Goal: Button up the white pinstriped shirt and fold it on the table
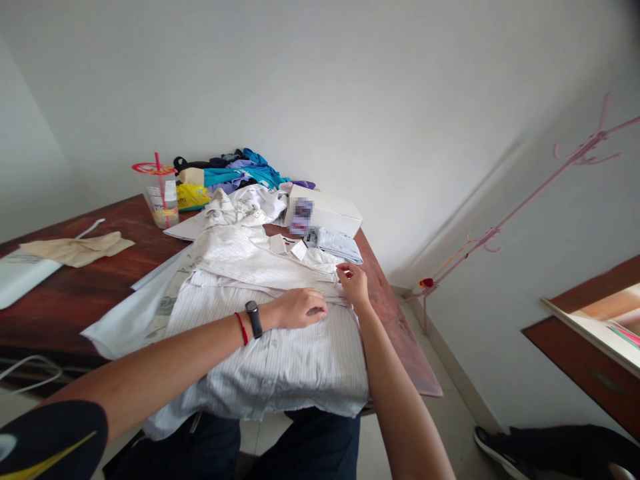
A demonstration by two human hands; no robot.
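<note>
A white shirt with thin stripes point(280, 360) lies spread over the near part of the table, its lower hem hanging over the front edge. One of its sleeves is laid across the upper body, and the collar point(287, 245) points away from me. My left hand point(303, 308), with a dark band on the wrist, rests on the shirt's middle. Its fingers are curled, and what they hold, if anything, is hidden. By the shirt's upper right side, my right hand point(354, 283) pinches the cloth between thumb and fingertips.
Behind the shirt are a white box point(330, 212), a folded light-blue garment point(340, 245) and a clothes pile point(245, 172). A plastic cup with a straw point(163, 197) stands on the wooden table point(115, 210) at left, near a beige cloth point(83, 249). A pink rack point(520, 208) leans right.
</note>
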